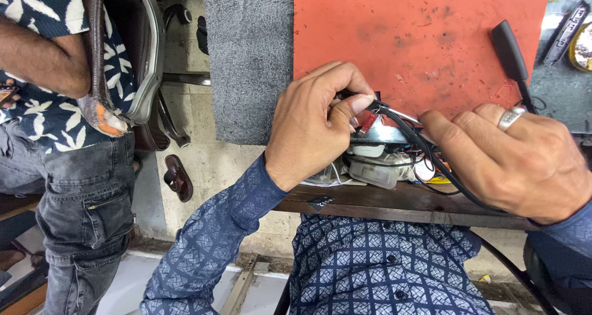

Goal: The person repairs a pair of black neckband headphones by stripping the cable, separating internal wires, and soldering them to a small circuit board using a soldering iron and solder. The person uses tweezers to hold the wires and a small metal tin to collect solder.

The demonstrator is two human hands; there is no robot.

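Observation:
My left hand (314, 121) pinches a small black part with a thin metal pin (394, 113) between thumb and forefinger, over the front edge of the red mat (419, 37). My right hand (518, 161), with a silver ring, grips a black cable (441, 170) that runs from that part down past the bench edge. Under both hands lies a heap of small parts: clear plastic pieces (373, 172), wires and a white piece.
A black-handled tool (510, 53) lies on the mat's right side. A grey mat (250, 56) lies left of the red one. Another person in a leaf-print shirt and grey jeans (80, 192) sits at left on a chair. A sandal (177, 178) is on the floor.

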